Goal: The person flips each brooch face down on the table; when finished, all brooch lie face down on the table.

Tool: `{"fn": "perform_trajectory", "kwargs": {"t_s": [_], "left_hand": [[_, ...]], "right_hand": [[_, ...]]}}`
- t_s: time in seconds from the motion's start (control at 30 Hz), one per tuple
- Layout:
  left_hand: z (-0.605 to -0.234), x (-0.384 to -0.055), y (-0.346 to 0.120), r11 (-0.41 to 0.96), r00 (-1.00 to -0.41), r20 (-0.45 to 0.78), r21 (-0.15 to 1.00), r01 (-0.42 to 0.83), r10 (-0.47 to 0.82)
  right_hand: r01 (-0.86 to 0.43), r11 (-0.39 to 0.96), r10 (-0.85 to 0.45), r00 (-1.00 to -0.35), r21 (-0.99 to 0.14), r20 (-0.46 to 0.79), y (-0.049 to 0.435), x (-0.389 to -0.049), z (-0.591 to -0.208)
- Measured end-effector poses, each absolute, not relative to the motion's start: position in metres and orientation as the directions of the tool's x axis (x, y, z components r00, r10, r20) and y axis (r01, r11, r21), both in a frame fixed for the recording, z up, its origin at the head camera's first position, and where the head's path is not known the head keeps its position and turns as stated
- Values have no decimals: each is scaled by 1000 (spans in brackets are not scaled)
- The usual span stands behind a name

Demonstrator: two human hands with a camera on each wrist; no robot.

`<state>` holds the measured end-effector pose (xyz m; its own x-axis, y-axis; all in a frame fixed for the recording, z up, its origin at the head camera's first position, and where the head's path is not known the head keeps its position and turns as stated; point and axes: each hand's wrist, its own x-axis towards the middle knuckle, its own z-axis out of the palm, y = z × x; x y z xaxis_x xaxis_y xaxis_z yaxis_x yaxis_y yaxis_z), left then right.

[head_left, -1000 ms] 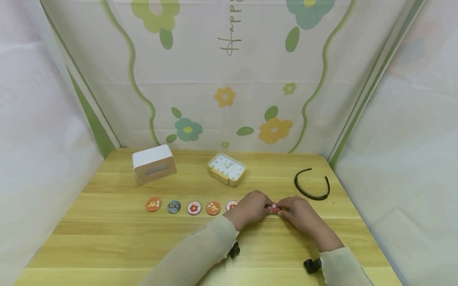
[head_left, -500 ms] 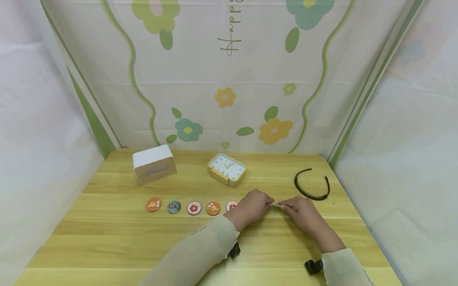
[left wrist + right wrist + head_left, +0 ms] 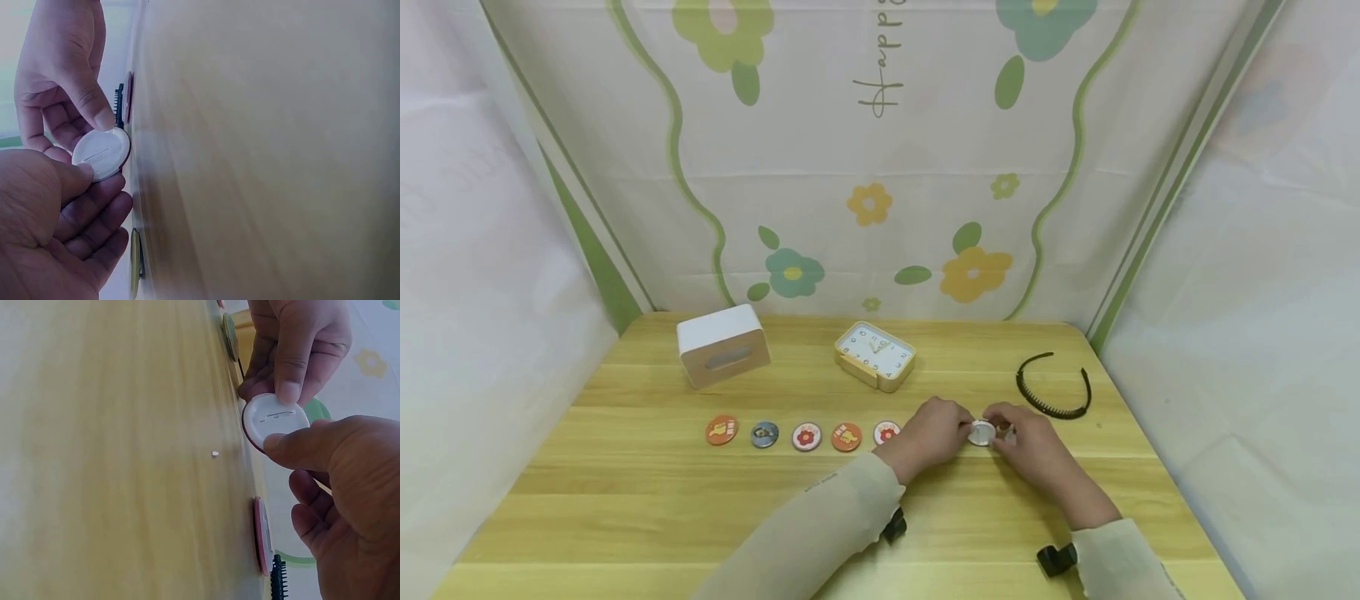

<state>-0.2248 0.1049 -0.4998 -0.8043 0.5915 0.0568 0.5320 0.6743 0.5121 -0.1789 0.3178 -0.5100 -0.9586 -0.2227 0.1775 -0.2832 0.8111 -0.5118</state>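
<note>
The left hand (image 3: 931,432) and right hand (image 3: 1032,443) both pinch the pin-back badge (image 3: 981,433) near its rim, white back showing, over the worktop (image 3: 962,521). Uneven pressure could make it slip and drop; the pin (image 3: 280,414) might prick either hand if pressed; the left hand, shifting sideways, could nudge the red-flower badge (image 3: 887,432).

Head camera looks forward-down; both close wrist views share the badge (image 3: 105,149).
</note>
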Motion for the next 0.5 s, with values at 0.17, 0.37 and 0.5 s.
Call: {"fn": "perform_trajectory", "kwargs": {"t_s": [0.17,0.37,0.5], "left_hand": [[-499,-225,106,685,-820,47,525,506,571],[-500,-225,107,696,-834,50,525,490,549],[-500,-225,107,689,-841,55,545,477,539]], "right_hand": [[-294,811,-243,-956,-506,166,319,-178,-511],[-289,816,-246,-957,-500,151,319,-178,-511],[-281,827,-241,-960,-487,143,319,-178,-511]]}}
